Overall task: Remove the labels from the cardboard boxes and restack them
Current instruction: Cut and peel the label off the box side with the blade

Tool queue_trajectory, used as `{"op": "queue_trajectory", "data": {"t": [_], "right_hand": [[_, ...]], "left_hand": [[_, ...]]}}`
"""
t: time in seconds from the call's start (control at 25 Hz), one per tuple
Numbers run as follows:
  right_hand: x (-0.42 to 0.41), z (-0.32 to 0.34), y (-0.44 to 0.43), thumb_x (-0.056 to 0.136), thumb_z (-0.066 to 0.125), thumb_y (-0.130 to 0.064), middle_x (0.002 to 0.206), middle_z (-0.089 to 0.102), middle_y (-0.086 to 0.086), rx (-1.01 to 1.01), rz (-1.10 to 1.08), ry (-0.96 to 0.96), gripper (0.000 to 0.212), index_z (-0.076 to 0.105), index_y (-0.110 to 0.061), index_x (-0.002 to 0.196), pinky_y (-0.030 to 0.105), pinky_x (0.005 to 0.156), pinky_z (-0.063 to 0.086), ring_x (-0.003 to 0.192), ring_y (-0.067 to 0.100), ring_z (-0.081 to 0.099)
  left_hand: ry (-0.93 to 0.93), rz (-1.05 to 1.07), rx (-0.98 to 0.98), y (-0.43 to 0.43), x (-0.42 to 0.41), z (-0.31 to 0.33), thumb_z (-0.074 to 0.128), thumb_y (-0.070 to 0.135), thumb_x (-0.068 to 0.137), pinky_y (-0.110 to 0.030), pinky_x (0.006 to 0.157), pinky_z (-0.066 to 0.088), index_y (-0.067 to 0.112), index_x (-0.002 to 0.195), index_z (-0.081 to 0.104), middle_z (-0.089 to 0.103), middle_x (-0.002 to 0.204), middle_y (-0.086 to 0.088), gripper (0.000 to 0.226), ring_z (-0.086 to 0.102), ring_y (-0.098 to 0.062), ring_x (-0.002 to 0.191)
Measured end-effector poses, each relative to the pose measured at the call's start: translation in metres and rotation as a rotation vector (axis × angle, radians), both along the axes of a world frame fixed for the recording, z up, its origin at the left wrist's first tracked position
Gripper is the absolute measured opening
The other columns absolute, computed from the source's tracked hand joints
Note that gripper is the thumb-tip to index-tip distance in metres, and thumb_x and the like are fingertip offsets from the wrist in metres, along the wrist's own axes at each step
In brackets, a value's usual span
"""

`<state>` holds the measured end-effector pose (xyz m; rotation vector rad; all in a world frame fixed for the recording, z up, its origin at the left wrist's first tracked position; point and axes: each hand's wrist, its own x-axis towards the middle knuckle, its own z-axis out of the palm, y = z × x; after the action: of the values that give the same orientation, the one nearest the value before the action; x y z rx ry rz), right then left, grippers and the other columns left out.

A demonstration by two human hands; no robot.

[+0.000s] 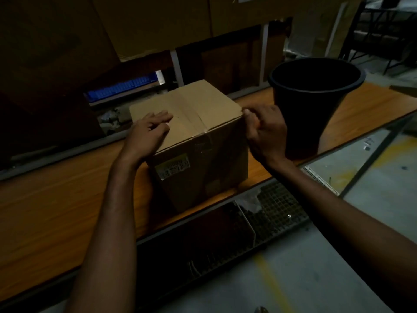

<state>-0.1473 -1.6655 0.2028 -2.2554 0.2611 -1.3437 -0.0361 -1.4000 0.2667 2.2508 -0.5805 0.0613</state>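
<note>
A taped brown cardboard box point(198, 109) stands on the orange wooden table point(56, 213). A pale printed label point(172, 166) is stuck on its near side, upper left. My left hand point(149, 132) rests flat on the box top near the left front edge, fingers lightly bent. At the box's right top corner my right hand point(264, 129) has its fingers curled, thumb and fingertips pinching the edge there. What it pinches is too small to make out.
A black plastic bucket point(316, 102) stands on the table just right of the box, close behind my right hand. Large cardboard boxes point(146, 26) are stacked behind the table. A blue crate point(121, 89) lies behind the box. A dark grid tray point(225, 233) sits below the table's front edge.
</note>
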Motion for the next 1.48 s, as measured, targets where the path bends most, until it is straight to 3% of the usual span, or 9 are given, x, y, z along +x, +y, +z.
{"op": "queue_trajectory", "data": {"t": [0.16,0.28,0.4,0.64,0.92,1.0,1.16,1.28,1.48], "right_hand": [[-0.033,-0.077,-0.067,0.101,0.056,-0.029,0.116,0.072,0.009,0.119,-0.142,0.397,0.028,0.074,-0.012,0.114,0.035,0.083,0.045,0.109,0.03,0.06],[-0.044,-0.121,-0.093,0.097,0.058,-0.034,0.138,0.064,0.01,-0.016,-0.053,0.813,0.042,0.067,-0.015,0.134,0.044,0.097,0.05,0.123,0.035,0.054],[-0.044,-0.144,-0.095,0.098,0.057,-0.031,0.155,0.046,0.012,-0.155,-0.012,1.051,0.053,0.049,-0.017,0.148,0.048,0.105,0.045,0.135,0.037,0.043],[-0.056,-0.172,-0.094,0.092,0.07,-0.018,0.141,0.051,0.011,-0.443,-0.087,0.936,0.056,0.052,-0.018,0.145,0.045,0.092,0.044,0.124,0.032,0.047],[-0.072,-0.176,-0.08,0.092,0.073,-0.009,0.111,0.063,0.014,-0.525,-0.06,0.779,0.043,0.065,-0.009,0.134,0.035,0.07,0.045,0.097,0.027,0.058],[-0.076,-0.168,-0.073,0.095,0.07,-0.011,0.104,0.066,0.014,-0.341,-0.066,0.654,0.026,0.072,-0.01,0.122,0.035,0.064,0.043,0.091,0.028,0.059],[-0.075,-0.111,-0.047,0.104,0.06,-0.03,0.098,0.071,-0.006,0.376,-0.088,0.446,0.017,0.075,-0.023,0.109,0.032,0.068,0.046,0.089,0.014,0.063],[-0.076,-0.053,-0.026,0.106,0.06,-0.024,0.096,0.077,-0.01,0.787,0.227,0.29,0.017,0.072,-0.029,0.117,0.025,0.067,0.057,0.086,0.002,0.07],[-0.09,-0.003,0.002,0.101,0.064,-0.022,0.103,0.076,-0.005,1.432,0.631,0.149,0.026,0.072,-0.021,0.126,0.021,0.075,0.051,0.089,0.006,0.066]], "left_hand": [[-0.02,0.094,-0.014,-0.024,-0.011,-0.009,0.05,0.032,0.102,-0.049,0.126,0.02,0.035,0.141,0.057,0.044,0.156,0.014,0.04,0.029,-0.011,0.15],[-0.053,0.165,0.005,-0.042,-0.016,-0.015,0.049,0.035,0.1,-0.05,0.124,0.024,0.038,0.14,0.058,0.047,0.155,0.015,0.041,0.034,-0.012,0.148],[-0.043,0.206,-0.011,-0.051,-0.016,-0.019,0.048,0.04,0.095,-0.051,0.121,0.03,0.042,0.137,0.059,0.049,0.152,0.018,0.043,0.038,-0.011,0.145],[-0.07,0.221,0.013,-0.053,-0.022,-0.019,0.046,0.042,0.096,-0.053,0.12,0.03,0.039,0.138,0.059,0.049,0.153,0.015,0.044,0.04,-0.014,0.143],[-0.088,0.232,0.011,-0.055,-0.024,-0.02,0.046,0.041,0.096,-0.053,0.12,0.03,0.037,0.14,0.058,0.049,0.153,0.014,0.046,0.04,-0.012,0.143],[-0.092,0.24,0.012,-0.056,-0.027,-0.02,0.046,0.041,0.096,-0.053,0.121,0.029,0.037,0.14,0.058,0.049,0.153,0.014,0.046,0.04,-0.013,0.143],[-0.102,0.189,0.069,-0.051,-0.033,-0.01,0.051,0.038,0.099,-0.048,0.118,0.035,0.033,0.141,0.058,0.053,0.15,0.011,0.043,0.048,-0.013,0.137],[-0.039,-0.017,0.047,-0.043,-0.029,0.005,0.056,0.031,0.102,-0.046,0.114,0.043,0.032,0.138,0.062,0.056,0.147,0.012,0.037,0.049,-0.008,0.135],[-0.091,-0.15,0.069,-0.045,-0.02,-0.002,0.055,0.042,0.1,-0.051,0.12,0.034,0.042,0.136,0.062,0.053,0.148,0.019,0.036,0.036,-0.001,0.144]]}}
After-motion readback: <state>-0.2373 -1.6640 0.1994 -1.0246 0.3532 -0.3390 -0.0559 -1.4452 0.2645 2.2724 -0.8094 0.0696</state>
